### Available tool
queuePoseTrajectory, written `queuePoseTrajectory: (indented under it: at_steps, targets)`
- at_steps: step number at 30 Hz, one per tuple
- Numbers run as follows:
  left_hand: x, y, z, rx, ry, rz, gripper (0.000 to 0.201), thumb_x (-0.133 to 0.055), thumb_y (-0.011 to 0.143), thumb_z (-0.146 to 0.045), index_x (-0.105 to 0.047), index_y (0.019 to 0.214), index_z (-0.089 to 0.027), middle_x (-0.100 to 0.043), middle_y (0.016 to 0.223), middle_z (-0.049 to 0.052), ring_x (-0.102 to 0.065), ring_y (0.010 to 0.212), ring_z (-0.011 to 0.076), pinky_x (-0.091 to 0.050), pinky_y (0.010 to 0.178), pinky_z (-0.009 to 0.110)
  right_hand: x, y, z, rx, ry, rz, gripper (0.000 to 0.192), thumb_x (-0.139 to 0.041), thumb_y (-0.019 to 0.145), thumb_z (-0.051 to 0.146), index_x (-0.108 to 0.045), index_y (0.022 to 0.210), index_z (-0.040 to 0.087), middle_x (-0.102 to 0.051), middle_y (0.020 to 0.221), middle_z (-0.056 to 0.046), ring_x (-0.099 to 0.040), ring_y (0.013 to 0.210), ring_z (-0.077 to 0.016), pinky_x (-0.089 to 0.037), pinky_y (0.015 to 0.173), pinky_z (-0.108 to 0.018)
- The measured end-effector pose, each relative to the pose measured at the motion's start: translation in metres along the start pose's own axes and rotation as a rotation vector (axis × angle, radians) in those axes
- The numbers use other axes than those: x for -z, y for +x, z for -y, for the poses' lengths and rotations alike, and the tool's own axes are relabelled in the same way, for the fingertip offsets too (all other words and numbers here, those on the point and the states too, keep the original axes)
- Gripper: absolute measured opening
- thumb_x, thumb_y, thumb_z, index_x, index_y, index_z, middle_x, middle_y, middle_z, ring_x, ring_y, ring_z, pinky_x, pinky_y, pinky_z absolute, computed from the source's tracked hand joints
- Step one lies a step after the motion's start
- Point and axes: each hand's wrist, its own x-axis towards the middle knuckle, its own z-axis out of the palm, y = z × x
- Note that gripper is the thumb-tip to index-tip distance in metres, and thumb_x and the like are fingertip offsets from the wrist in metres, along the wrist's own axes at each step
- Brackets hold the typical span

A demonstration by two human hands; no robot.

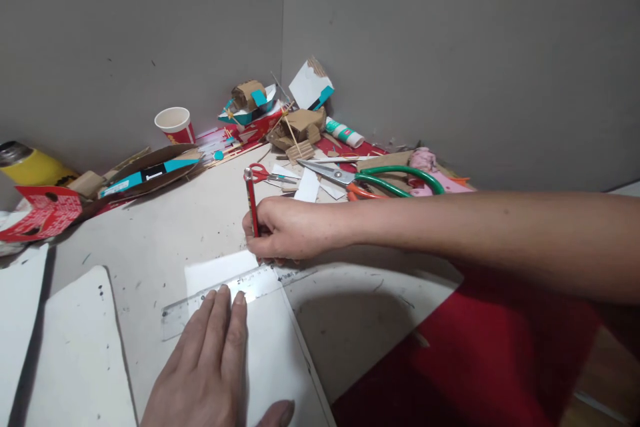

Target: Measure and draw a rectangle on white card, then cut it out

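Our right hand [287, 230] grips a red pencil [251, 203] upright; our left hand [207, 363] (flat, fingers spread open) presses the clear plastic ruler [220, 300] just below it.

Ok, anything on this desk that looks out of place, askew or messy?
Yes. The far corner holds a heap of cardboard scraps, with green-handled shears and small red scissors left among offcuts. The work itself looks orderly: the left hand presses a clear ruler on white paper; the right hand holds a red pencil.

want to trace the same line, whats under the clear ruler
Through the clear ruler a white card sheet shows. The left hand presses its lower edge; the right hand with the red pencil hides the pencil tip.
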Motion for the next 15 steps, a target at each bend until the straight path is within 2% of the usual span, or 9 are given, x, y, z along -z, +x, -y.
queuePoseTrajectory:
  at_steps: [9, 15]
  targets:
    - [-0.004, -0.003, 0.002, 0.007, -0.016, 0.005, 0.103, -0.047, 0.078, -0.076, -0.037, 0.143, 0.003, -0.054, 0.137, 0.03, -0.059, 0.121, 0.0397, -0.059, 0.083, 0.043, 0.001, -0.007, -0.011, 0.007, 0.097, -0.039, 0.025, -0.051, 0.084, 0.006, -0.053, 0.061, 0.016, -0.053, 0.049, 0.005, -0.049, 0.041, -0.0074, -0.037, 0.039, -0.017]
    - [-0.002, -0.003, 0.001, 0.013, -0.018, 0.003, 0.103, -0.049, 0.077, -0.076, -0.037, 0.142, 0.003, -0.056, 0.136, 0.029, -0.059, 0.121, 0.0395, -0.059, 0.084, 0.043, 0.0, -0.013, -0.02, -0.048, 0.23, -0.055, 0.028, -0.05, 0.085, 0.003, -0.05, 0.06, 0.017, -0.052, 0.047, 0.006, -0.049, 0.038, -0.0065, -0.037, 0.036, -0.016]
